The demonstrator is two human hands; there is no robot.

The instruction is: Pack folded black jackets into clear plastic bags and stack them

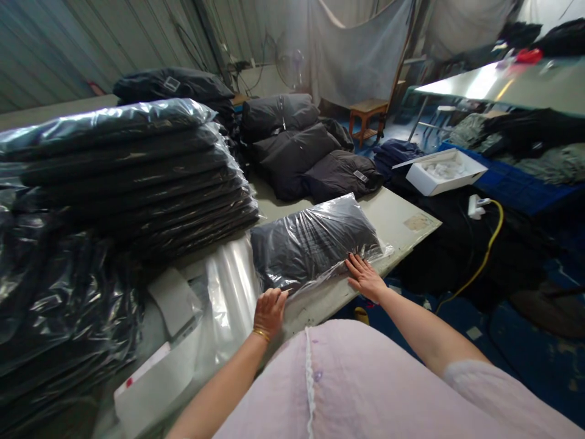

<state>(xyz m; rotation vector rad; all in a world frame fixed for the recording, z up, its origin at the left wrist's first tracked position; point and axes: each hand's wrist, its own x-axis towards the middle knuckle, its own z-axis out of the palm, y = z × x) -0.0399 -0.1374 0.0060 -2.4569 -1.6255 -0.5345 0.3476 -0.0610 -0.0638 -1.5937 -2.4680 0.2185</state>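
A dark folded garment point(315, 238) in a clear plastic bag point(350, 204) lies slantwise along the table's near edge. My left hand point(269, 312), with a gold bracelet at the wrist, is closed at the bag's near left corner, its thumb and fingers pinching the plastic edge. On the bag's near right edge my right hand point(365, 280) rests flat, fingers stretched out and touching the plastic. Flat clear plastic bags point(231, 292) lie just left of the bagged garment, close to my left hand.
A tall stack of bagged dark garments point(137, 177) stands at the left. Folded dark garments point(297, 143) are piled behind the bag. White cards point(158, 378) lie front left on the table point(402, 213). A white box point(448, 171) and a yellow cable point(491, 244) are at the right.
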